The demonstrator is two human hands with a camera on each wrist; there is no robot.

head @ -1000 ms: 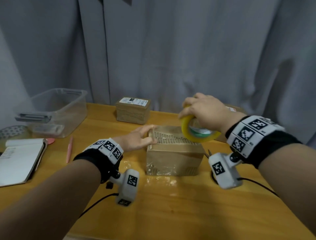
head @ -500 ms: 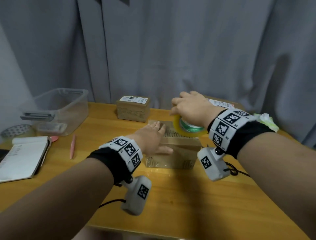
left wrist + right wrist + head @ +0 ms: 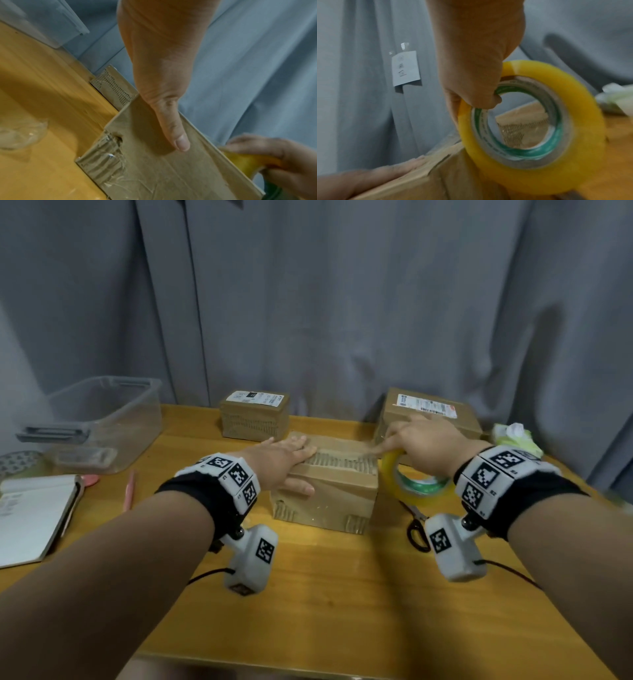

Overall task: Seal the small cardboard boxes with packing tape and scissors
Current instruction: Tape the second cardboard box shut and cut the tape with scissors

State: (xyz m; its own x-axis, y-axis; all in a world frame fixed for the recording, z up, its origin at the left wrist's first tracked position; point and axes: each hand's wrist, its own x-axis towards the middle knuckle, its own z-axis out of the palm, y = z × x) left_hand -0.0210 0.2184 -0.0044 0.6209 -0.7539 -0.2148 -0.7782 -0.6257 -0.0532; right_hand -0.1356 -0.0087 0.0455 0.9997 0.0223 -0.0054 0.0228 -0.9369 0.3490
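A small brown cardboard box (image 3: 337, 498) stands in the middle of the wooden table (image 3: 325, 594). My left hand (image 3: 284, 460) lies flat on its top left, fingers straight, thumb (image 3: 176, 134) down the front face of the box (image 3: 154, 169). My right hand (image 3: 423, 440) grips a yellow roll of packing tape (image 3: 416, 486) at the box's right end, thumb (image 3: 481, 100) hooked through the core of the roll (image 3: 556, 142). Scissors (image 3: 416, 525) lie on the table under my right wrist, partly hidden.
Two more cardboard boxes stand at the back: one with a label (image 3: 255, 414) at centre, a larger one (image 3: 435, 412) at right. A clear plastic bin (image 3: 99, 422), a notebook (image 3: 30, 515) and a pink pen (image 3: 129, 489) are on the left. A green-white packet (image 3: 513, 436) sits far right.
My right hand has carried the tape roll from over the box top to its right end and lower. My left hand slid further onto the box top and flattened.
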